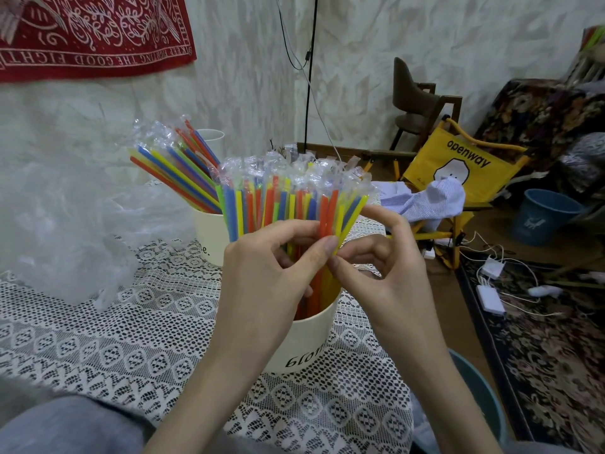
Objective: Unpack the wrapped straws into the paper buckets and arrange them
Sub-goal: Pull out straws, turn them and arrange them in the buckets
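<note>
A cream paper bucket (304,342) stands in the middle of the lace-covered table, packed with upright wrapped straws (281,198) in orange, yellow, blue and green. My left hand (271,263) grips the bunch at mid-height, thumb across the front. My right hand (370,257) pinches straws at the bunch's right edge, fingers curled round them. Behind to the left, a second cream bucket (209,231) holds more wrapped straws (173,165) leaning left. A white cup (211,136) peeks out behind it.
A crumpled clear plastic bag (65,231) lies on the table's left. To the right stand a yellow folding chair (458,168) with a striped cloth, a blue bin (543,217), and chargers with cables (491,290) on the patterned rug.
</note>
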